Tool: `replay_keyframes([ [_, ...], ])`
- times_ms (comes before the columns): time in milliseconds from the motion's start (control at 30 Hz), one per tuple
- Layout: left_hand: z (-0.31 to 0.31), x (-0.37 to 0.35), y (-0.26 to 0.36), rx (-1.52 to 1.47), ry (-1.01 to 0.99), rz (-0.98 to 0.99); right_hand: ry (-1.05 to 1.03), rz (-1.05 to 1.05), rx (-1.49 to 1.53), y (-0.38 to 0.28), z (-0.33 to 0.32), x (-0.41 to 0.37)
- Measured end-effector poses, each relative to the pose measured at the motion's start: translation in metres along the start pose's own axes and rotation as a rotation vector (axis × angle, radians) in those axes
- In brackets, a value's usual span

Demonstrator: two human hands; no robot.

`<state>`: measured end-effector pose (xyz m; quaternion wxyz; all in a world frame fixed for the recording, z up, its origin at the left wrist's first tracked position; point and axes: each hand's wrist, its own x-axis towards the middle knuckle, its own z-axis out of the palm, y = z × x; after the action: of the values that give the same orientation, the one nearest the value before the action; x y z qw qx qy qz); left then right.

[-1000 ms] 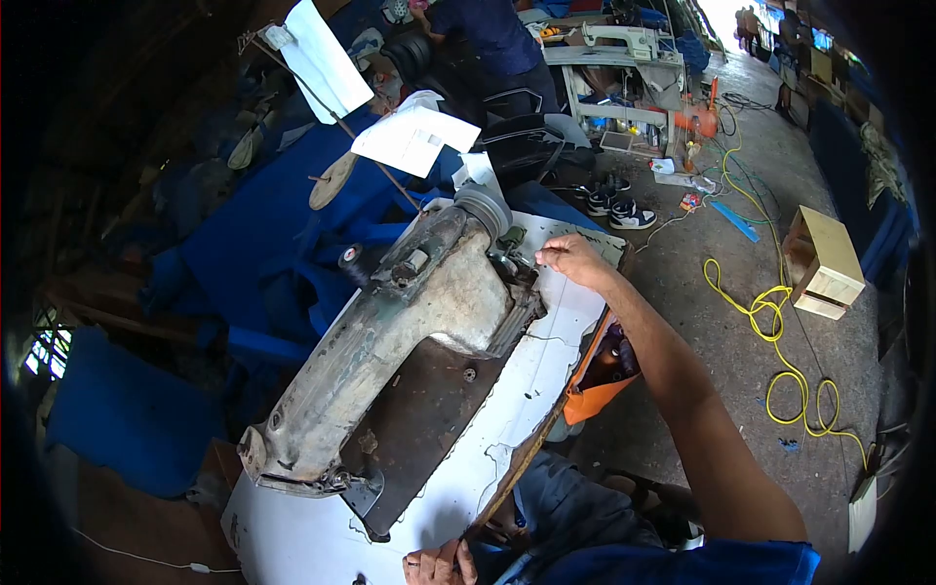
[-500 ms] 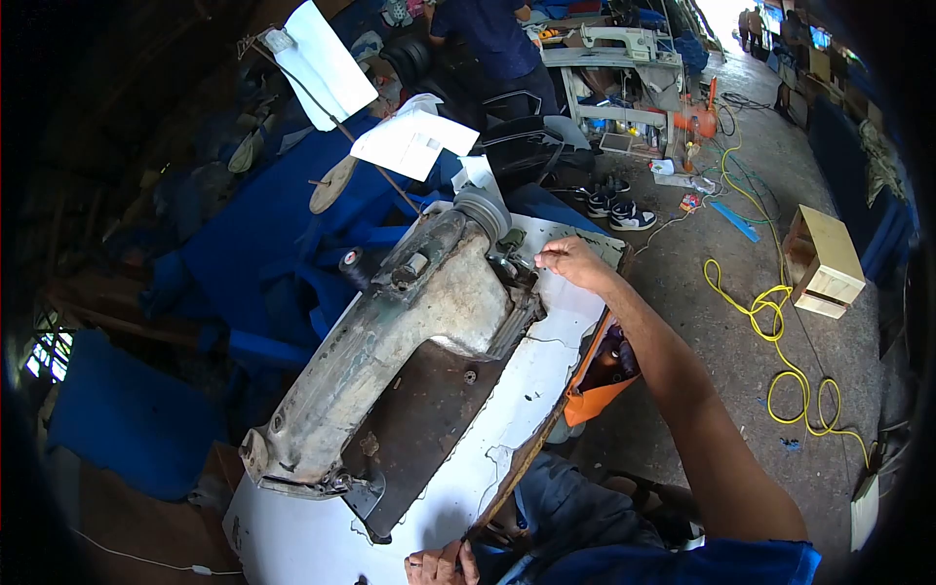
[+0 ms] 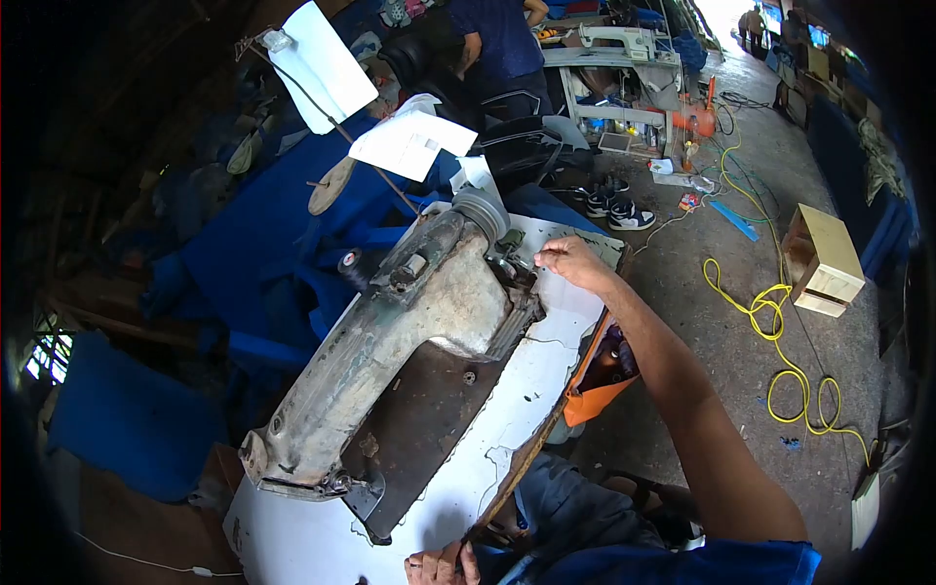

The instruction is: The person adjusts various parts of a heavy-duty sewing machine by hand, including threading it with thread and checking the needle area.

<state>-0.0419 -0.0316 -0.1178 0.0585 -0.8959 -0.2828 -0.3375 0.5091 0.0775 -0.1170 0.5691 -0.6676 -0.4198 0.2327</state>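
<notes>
A worn, pale-grey sewing machine (image 3: 390, 341) stands on a white tabletop (image 3: 531, 375) with a chipped edge. Beside its handwheel (image 3: 483, 214), my right hand (image 3: 573, 261) pinches thumb and fingertips together close to small metal parts (image 3: 512, 265) at the machine's end. Whatever lies in that pinch is too small to make out. At the bottom, my left hand (image 3: 442, 565) rests by the table's near edge with bent fingers held together; what is under them is hidden. A dark thread spool (image 3: 353, 261) sits behind the machine's arm.
White papers (image 3: 414, 141) hang on a rod behind the machine. An orange pouch (image 3: 600, 395) hangs under the table edge. Blue fabric (image 3: 244, 234) is heaped behind. A yellow cable (image 3: 780, 327), a wooden box (image 3: 827, 261) and shoes (image 3: 629, 214) lie on the floor. Another person (image 3: 497, 44) stands beyond.
Both my hands and the sewing machine stay almost where they were. In the background, the other person has shifted left and an arm now hangs lower.
</notes>
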Motion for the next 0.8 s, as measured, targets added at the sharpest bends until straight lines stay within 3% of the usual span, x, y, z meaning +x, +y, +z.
replay_keyframes([
  [800,-0.0014,0.0036,0.0026,0.001,-0.004,0.023,-0.021,-0.037,0.019,0.0013,-0.0011,-0.0001],
])
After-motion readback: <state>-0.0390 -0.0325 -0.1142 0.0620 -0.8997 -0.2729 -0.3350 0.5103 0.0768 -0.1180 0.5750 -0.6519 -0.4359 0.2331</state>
